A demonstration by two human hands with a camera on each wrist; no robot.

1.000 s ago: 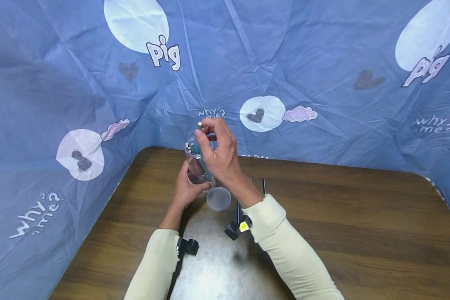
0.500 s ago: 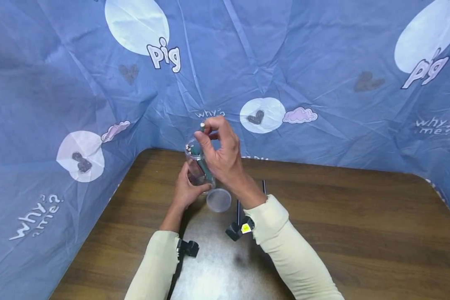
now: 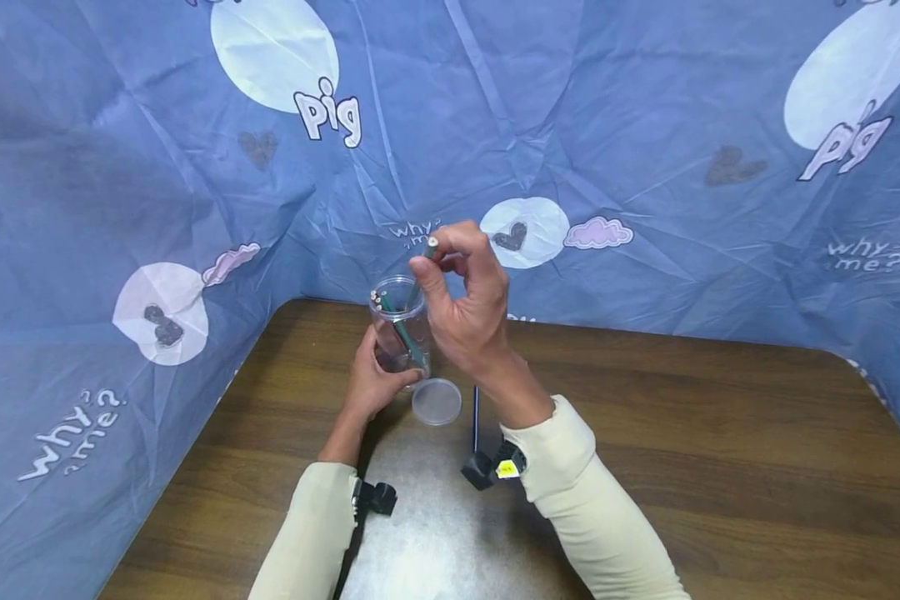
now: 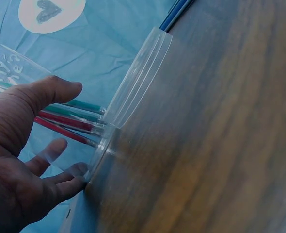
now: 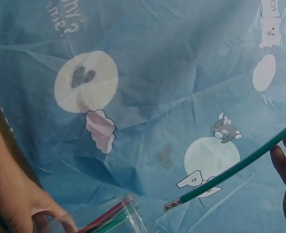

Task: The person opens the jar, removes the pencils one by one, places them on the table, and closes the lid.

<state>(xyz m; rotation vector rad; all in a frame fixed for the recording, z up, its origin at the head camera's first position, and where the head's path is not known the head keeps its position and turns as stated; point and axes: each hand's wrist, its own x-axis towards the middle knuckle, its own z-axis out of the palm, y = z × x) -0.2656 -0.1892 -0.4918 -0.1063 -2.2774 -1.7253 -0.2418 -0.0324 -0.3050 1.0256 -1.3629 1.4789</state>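
Observation:
My left hand (image 3: pixel 375 379) grips a clear plastic jar (image 3: pixel 388 337) low on its side, thumb in front and fingers behind. The jar stands on the table with its mouth uncovered. Green and red pencils (image 4: pixel 70 116) lean inside it, their metal-banded ends down. Above and right of the jar, my right hand (image 3: pixel 468 304) pinches a green pencil (image 5: pixel 230 172) near its top between thumb and fingers. That pencil slants, its eraser end lowest and just outside the jar's rim in the right wrist view. A round clear lid (image 3: pixel 437 402) lies in front of the jar.
A dark blue pencil (image 3: pixel 476 421) lies on the wooden table (image 3: pixel 682 433) right of the lid, partly hidden by the right wrist camera. Blue printed cloth (image 3: pixel 420 100) hangs behind and to the left of the table.
My right hand has moved right and slightly up with the green pencil, drawing it up from the jar. My left hand and the jar have stayed in place.

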